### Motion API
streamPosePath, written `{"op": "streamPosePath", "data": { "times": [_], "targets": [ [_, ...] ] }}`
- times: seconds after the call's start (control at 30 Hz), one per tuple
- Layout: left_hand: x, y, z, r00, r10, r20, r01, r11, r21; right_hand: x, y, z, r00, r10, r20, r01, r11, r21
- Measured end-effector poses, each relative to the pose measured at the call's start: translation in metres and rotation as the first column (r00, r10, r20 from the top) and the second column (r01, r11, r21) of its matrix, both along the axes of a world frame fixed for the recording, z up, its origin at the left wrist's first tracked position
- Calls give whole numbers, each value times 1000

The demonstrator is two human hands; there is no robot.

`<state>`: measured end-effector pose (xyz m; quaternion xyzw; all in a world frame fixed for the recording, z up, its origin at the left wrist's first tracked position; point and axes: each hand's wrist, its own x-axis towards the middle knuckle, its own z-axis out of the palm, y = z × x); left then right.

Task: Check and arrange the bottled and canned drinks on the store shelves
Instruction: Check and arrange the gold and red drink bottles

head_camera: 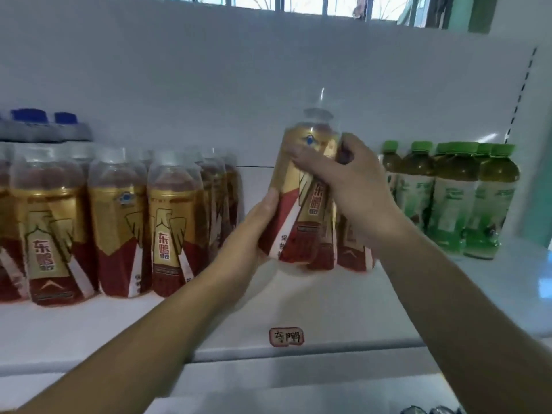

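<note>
Shelf tag (pixel 286 336): the red tag on the front lip of the white shelf (pixel 298 303) is your reference, and it is the nearest thing named here.
Your left hand (pixel 254 231): it is above the tag and a little to its left. It grips the lower part of the held bottle (pixel 288 186), with the thumb lying up the bottle's left side.
Your right hand (pixel 346 180): it is above the tag and to its right. It is wrapped over the bottle's upper half, fingers laid across the gold shoulder.
Held bottle: it is straight above the tag, gold and red with a clear cap, and its top is tipped to the right. You cannot tell whether its base touches the shelf.
Bottles behind (pixel 354 255): they are up and right of the tag, under your right wrist. They carry the same label and stand on the shelf, mostly hidden.
Gold-and-red row (pixel 119 222): it is far left of the tag and stands upright, several bottles deep.
Green bottles (pixel 448 198): they are far right of the tag, upright and packed close together.
Blue-capped bottles (pixel 44 124): they are upper left of the tag, behind the gold-and-red row.
Back panel (pixel 209 85): it is plain white, above the tag and behind all the bottles.
Window (pixel 298 1): it runs along the top edge, the farthest thing from the tag.
</note>
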<state>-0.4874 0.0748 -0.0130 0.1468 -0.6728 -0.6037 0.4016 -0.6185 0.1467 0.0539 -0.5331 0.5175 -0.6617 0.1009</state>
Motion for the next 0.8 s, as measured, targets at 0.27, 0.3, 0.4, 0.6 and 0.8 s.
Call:
{"op": "streamPosePath", "data": {
  "times": [0.27, 0.3, 0.4, 0.6, 0.8],
  "targets": [
    [10, 6, 6, 958, 209, -196, -184, 973, 138, 13, -71, 16, 831, 502, 240, -531, 845, 71],
    [10, 6, 6, 954, 199, -222, -158, 969, 190, 10, -75, 16, 762, 575, 297, -618, 783, 68],
    [10, 4, 7, 960, 170, -223, -92, 942, 322, 5, -85, 11, 673, 631, 386, -705, 705, 76],
    [8, 5, 7, 970, 100, -220, -45, 970, 240, 6, -77, 1, 914, 357, 192, -360, 933, -17],
    [9, 5, 5, 980, 24, -198, 66, 898, 435, -2, -75, -6, 642, 602, 475, -674, 738, -23]
  ]
}}
